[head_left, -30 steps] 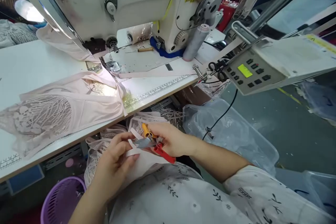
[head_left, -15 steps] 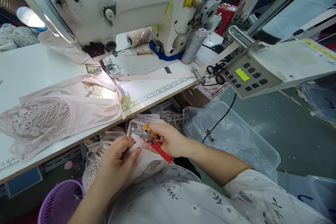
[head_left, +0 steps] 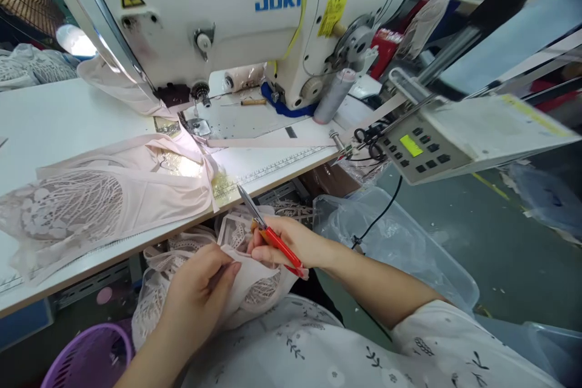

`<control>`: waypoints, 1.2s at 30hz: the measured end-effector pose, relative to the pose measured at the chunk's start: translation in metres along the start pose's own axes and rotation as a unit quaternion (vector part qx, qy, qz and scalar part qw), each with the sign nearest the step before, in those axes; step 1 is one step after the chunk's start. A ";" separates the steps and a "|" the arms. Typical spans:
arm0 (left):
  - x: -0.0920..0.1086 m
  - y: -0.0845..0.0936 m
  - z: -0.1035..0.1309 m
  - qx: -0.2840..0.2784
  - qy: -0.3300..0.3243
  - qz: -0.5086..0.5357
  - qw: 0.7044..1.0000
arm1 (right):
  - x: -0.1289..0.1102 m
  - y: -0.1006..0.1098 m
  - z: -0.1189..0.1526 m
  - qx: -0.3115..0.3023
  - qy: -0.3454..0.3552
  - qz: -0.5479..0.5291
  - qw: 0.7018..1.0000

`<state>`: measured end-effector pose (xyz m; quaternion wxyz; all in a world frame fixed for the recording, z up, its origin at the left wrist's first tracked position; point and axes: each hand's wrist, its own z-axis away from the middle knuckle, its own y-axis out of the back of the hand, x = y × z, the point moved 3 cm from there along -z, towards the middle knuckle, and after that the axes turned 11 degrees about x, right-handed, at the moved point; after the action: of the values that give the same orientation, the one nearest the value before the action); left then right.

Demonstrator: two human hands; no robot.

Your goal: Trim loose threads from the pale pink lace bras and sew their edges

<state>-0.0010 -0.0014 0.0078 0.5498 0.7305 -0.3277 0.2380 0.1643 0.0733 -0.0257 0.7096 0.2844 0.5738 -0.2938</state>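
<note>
My left hand (head_left: pixel 197 294) pinches the edge of a pale pink lace garment piece (head_left: pixel 245 274) between thumb and forefinger, just below the table's front edge. Wrapped in my right hand (head_left: pixel 293 239) is a pair of scissors (head_left: pixel 282 245) with a red handle; a bit of orange handle shows behind my fingers. Its blades look closed and point up and away from the fabric. The right fingertips are close against the same garment piece; whether they grip it too is hard to see. More pale lace pieces (head_left: pixel 152 297) lie in a heap beneath my hands.
A JUKI sewing machine (head_left: pixel 236 18) stands on the white table (head_left: pixel 40 118), with a pale pink lace garment (head_left: pixel 154 191) under its needle area. A control box (head_left: pixel 422 145) juts out at the right. Below are a clear plastic bin (head_left: pixel 436 260) and a purple basket (head_left: pixel 86 345).
The scissors have swung from lying across the fabric edge to pointing up and away, blades together. My right hand has turned; the left keeps its pinch. The view has shifted slightly.
</note>
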 end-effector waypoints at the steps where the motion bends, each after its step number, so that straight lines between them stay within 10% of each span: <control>1: 0.001 0.000 0.001 -0.003 -0.010 -0.001 1.000 | 0.003 0.003 0.000 -0.015 -0.018 0.025 0.999; 7: 0.012 -0.033 0.009 0.019 -0.143 -0.018 0.989 | 0.018 0.013 -0.003 -0.081 -0.048 0.377 0.922; 12: 0.024 -0.059 0.017 0.007 -0.285 -0.034 0.958 | 0.026 0.012 0.000 0.002 -0.080 0.503 0.860; 15: 0.021 -0.047 0.014 -0.051 -0.197 -0.004 0.979 | 0.028 0.016 0.006 0.040 -0.063 0.423 0.903; 19: 0.006 -0.016 0.004 0.016 0.016 0.074 0.997 | 0.031 0.017 0.019 0.048 -0.054 0.119 0.990; 25: -0.025 -0.012 0.007 0.087 0.236 0.176 0.952 | 0.029 0.006 0.023 0.096 0.013 -0.124 0.988; 36: -0.010 -0.005 -0.001 0.146 0.148 0.110 0.972 | 0.020 0.003 0.026 0.187 0.056 0.002 0.981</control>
<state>-0.0039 0.0030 -0.0027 0.4498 0.7193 -0.2826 0.4477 0.1871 0.0545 -0.0408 0.6115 0.4293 0.5468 -0.3779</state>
